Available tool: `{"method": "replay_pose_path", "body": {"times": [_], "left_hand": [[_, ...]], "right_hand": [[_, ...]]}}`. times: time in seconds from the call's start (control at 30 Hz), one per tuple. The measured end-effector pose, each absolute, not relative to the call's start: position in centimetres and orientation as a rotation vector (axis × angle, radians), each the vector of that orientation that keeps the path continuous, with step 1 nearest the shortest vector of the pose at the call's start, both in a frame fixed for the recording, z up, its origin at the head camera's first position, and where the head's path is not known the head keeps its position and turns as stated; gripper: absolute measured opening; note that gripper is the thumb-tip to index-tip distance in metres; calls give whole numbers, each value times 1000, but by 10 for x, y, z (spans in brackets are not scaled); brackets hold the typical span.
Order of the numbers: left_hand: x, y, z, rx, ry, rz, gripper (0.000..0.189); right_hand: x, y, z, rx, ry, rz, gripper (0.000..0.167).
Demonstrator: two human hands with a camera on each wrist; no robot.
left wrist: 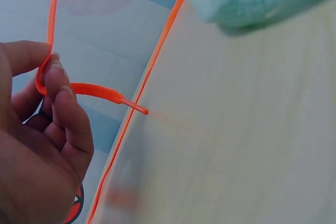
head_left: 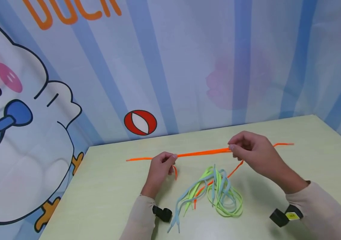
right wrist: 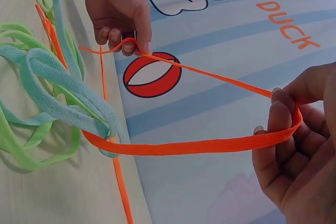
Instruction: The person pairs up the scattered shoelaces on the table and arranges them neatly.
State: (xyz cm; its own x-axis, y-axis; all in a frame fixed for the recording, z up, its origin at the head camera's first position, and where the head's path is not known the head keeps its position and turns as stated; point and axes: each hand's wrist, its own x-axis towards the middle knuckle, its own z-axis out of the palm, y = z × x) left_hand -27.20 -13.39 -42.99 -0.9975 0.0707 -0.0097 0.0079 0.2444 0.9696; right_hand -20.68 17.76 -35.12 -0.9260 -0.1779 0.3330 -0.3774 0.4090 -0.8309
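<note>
An orange shoelace (head_left: pixel 203 153) stretches between the two hands above the table. My left hand (head_left: pixel 161 166) pinches it near one end, thumb against curled fingers, and a short tipped tail (left wrist: pixel 97 91) hangs free. My right hand (right wrist: pixel 299 140) grips the same lace farther along; from there it slants down to the pile. A second orange shoelace (right wrist: pixel 122 192) lies straight along the table beyond the hands. Below and between the hands, a light green shoelace (head_left: pixel 238 203) and a light blue shoelace (head_left: pixel 185 196) lie looped together in a loose heap, overlapping the orange tail.
The pale wooden table (head_left: pixel 98 200) ends at the back against a blue striped backdrop (head_left: pixel 188 66) printed with a duck and a red ball. A small black device (head_left: pixel 162 213) is strapped at the left wrist, another black device (head_left: pixel 279 217) at the right.
</note>
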Motion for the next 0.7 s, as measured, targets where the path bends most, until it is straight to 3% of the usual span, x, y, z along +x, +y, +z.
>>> {"method": "replay_pose_path", "body": {"times": [0.7], "left_hand": [[-274, -147, -425, -139, 2513, 2046, 34]], "right_hand": [[-206, 183, -347, 527, -2457, 1552, 14]]}}
